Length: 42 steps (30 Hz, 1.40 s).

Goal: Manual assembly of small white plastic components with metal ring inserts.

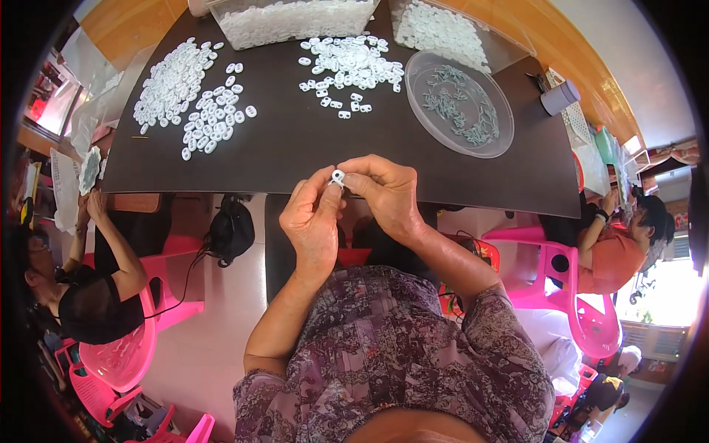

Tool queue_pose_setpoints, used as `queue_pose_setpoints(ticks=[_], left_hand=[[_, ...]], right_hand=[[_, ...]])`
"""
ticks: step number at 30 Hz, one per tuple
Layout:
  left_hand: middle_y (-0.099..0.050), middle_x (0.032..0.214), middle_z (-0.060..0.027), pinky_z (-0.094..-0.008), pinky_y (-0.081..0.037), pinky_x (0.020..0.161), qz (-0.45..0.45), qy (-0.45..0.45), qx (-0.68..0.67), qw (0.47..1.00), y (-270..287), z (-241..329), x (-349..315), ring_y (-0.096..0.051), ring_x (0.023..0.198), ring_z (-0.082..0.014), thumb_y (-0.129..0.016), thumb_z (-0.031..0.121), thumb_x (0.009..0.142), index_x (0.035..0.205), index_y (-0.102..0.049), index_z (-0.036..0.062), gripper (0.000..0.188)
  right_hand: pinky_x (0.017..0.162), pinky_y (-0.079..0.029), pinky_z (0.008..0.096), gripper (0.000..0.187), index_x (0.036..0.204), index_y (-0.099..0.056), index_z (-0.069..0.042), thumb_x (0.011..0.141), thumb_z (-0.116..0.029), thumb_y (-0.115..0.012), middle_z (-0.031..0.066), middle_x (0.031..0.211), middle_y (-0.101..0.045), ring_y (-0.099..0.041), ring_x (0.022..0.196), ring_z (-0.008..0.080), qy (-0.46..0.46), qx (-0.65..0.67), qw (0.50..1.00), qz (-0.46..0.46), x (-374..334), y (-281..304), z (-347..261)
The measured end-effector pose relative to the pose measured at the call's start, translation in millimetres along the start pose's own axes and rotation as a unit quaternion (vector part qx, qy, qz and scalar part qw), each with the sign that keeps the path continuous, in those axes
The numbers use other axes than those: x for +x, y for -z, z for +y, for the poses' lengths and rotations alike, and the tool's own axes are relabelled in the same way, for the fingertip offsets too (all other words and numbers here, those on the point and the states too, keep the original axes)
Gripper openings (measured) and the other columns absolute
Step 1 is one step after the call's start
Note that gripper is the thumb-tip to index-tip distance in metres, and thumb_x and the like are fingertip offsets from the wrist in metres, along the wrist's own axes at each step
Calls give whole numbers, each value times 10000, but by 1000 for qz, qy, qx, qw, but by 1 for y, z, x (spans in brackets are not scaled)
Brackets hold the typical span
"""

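Over the front edge of the dark table, my left hand and my right hand meet at a small white plastic piece with a dark hole in it. Both hands pinch it between thumb and fingers. Beyond my hands lies a loose pile of small white square pieces with holes. Farther left are piles of white oval pieces. A round clear tray at the right holds many small grey screw-like parts.
Two clear bins, one at the back and one at the back right, hold white pieces. A grey-lilac cylinder stands near the right edge. People sit left and right on pink chairs; a black bag hangs below the table.
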<state>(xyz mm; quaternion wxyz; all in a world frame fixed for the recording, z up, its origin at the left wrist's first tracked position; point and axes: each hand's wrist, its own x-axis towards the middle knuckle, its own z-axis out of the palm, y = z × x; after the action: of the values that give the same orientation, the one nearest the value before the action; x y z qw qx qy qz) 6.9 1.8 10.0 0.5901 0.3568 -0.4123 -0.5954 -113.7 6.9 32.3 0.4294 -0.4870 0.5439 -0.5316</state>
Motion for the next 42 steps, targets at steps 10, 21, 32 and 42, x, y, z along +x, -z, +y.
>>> queue_pose_setpoints(ticks=[10, 21, 32, 42], left_hand=[[-535, 822, -27, -178, -434, 573, -5, -32, 49, 998, 1, 5, 1, -518, 652, -66, -579, -43, 843, 1045, -627, -48, 208], [-537, 822, -25, -180, -431, 540, 2, -45, 58, 997, 3, 2, 2, -519, 642, -63, -586, -15, 853, 1044, -627, -47, 197], [-548, 855, -31, -188, -449, 560, 12, -8, 4, 1000, 2, -1, 3, -540, 663, -76, -585, -27, 852, 1055, -622, -41, 207], [-633, 830, -87, -208, -473, 588, 42, 63, -65, 995, 1, 10, 11, -570, 657, -103, -575, -67, 833, 1006, -626, -72, 180]], right_hand=[[689, -497, 218, 128, 941, -648, 35, 825, 19, -597, 57, 838, -664, -594, 769, 80, 15, 2, 1000, 6, 1, -1, 2], [700, -497, 223, 129, 944, -642, 44, 827, 23, -593, 67, 850, -661, -592, 774, 81, -2, 9, 1000, 1, 1, -3, 3], [648, -466, 226, 117, 929, -653, 12, 829, 4, -592, 51, 839, -602, -575, 753, 93, 76, -83, 994, -3, 1, -3, 3], [596, -453, 247, 317, 1034, -618, -18, 719, 8, -648, 70, 889, -592, -550, 712, 128, 198, -193, 960, -37, 1, 0, 7]])
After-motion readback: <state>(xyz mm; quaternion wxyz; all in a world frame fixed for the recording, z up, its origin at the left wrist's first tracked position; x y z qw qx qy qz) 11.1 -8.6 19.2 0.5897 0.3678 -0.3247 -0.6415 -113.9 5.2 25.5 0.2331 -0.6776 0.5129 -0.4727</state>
